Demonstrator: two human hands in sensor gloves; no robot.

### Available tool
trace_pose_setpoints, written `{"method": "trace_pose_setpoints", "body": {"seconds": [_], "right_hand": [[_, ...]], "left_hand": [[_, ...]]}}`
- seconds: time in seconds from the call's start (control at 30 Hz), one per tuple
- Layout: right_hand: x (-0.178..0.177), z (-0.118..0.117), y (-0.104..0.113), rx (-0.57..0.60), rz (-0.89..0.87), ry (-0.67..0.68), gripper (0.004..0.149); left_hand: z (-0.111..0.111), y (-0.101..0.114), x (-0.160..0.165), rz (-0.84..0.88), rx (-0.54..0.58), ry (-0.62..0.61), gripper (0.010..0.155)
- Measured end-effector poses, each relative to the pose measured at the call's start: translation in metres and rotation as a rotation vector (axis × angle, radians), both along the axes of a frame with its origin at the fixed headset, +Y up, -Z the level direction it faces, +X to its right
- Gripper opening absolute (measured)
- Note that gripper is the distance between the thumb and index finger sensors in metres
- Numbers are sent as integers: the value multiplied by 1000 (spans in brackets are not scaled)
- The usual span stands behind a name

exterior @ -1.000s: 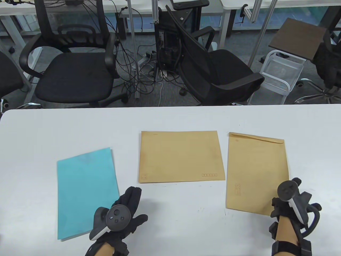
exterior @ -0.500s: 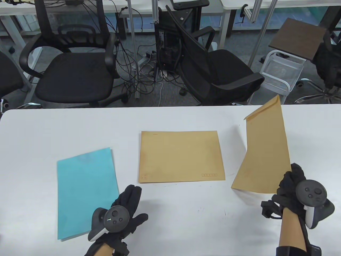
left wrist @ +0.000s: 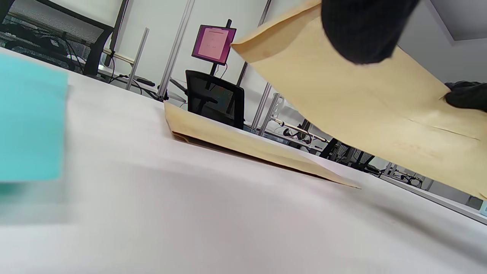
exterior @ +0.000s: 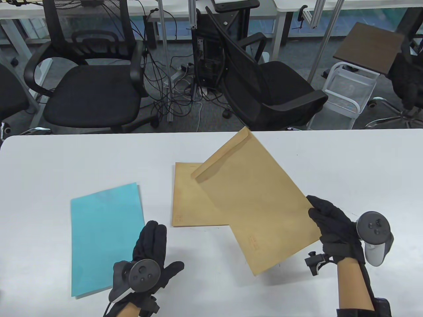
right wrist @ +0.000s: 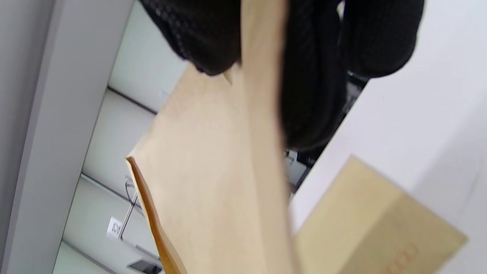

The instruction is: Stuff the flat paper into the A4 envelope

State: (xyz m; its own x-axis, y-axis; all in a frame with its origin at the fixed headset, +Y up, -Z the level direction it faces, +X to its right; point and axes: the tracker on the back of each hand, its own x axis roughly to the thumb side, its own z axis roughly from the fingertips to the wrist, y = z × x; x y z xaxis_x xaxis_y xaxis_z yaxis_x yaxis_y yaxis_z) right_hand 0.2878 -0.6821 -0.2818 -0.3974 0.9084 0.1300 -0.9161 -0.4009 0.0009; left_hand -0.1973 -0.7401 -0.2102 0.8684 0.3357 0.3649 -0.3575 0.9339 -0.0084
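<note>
My right hand [exterior: 327, 219] grips a brown A4 envelope [exterior: 257, 198] by its right edge and holds it tilted above the table, its flap end pointing up and left. It also shows in the left wrist view [left wrist: 365, 102] and the right wrist view [right wrist: 213, 182]. It overlaps a second brown envelope [exterior: 185, 201] lying flat at the table's middle. A light blue paper sheet [exterior: 105, 237] lies flat at the left. My left hand [exterior: 150, 244] is open, fingers spread, beside the sheet's right edge and holds nothing.
The white table [exterior: 49, 165] carries only these things. Behind its far edge stand black office chairs [exterior: 92, 89], cables and a small white side table [exterior: 350, 89].
My right hand lifted the right envelope off the table, then swung it left over the middle envelope. My left hand moved slightly forward and stayed open.
</note>
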Motion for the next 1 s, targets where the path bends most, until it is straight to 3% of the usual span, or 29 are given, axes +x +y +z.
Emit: {"method": "trace_pose_setpoints", "body": {"seconds": [0.23, 0.47, 0.57, 0.87, 1.0], "right_hand": [[-25, -23, -28, -227, 39, 309, 44], [-74, -46, -43, -338, 517, 497, 45], [-90, -53, -50, -302, 700, 504, 46], [-101, -64, -68, -269, 724, 505, 50], [-88, -64, -55, -152, 653, 389, 68]], "left_hand": [[0, 1, 0, 2, 3, -2, 109], [0, 0, -1, 17, 36, 18, 108], [-2, -2, -2, 6, 19, 22, 108], [-4, -5, -2, -1, -8, 27, 107], [-4, -4, -2, -4, -17, 29, 108]]}}
